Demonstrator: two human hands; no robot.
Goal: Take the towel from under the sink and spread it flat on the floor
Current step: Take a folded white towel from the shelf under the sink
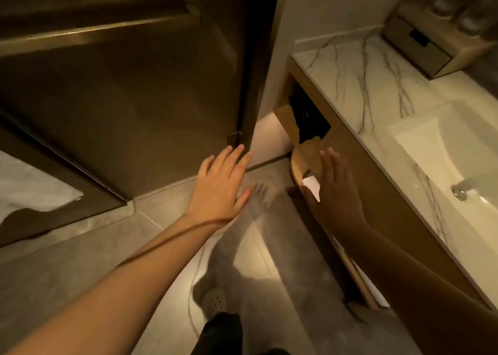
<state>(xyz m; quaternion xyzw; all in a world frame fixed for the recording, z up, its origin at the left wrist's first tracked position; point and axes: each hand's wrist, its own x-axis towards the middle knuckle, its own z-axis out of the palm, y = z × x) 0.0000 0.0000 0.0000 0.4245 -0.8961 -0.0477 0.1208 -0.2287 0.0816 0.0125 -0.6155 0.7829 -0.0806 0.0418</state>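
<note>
A white folded towel point(311, 183) shows as a small bright patch on the low shelf under the wooden vanity point(377, 182), mostly hidden behind my right hand. My right hand point(334, 190) is stretched toward that shelf, fingers apart, holding nothing, just in front of the towel. My left hand point(222, 184) hovers above the grey tiled floor point(94, 246) near the bottom corner of the glass door, fingers spread and empty. The white sink basin point(442, 152) is set in the marble counter above.
A dark glass shower door point(134, 90) and its frame stand on the left. A black safe point(307, 117) sits in an open vanity niche. A wooden box point(420, 47) is on the marble counter point(350, 71). My slippered foot point(214, 302) is on the floor below.
</note>
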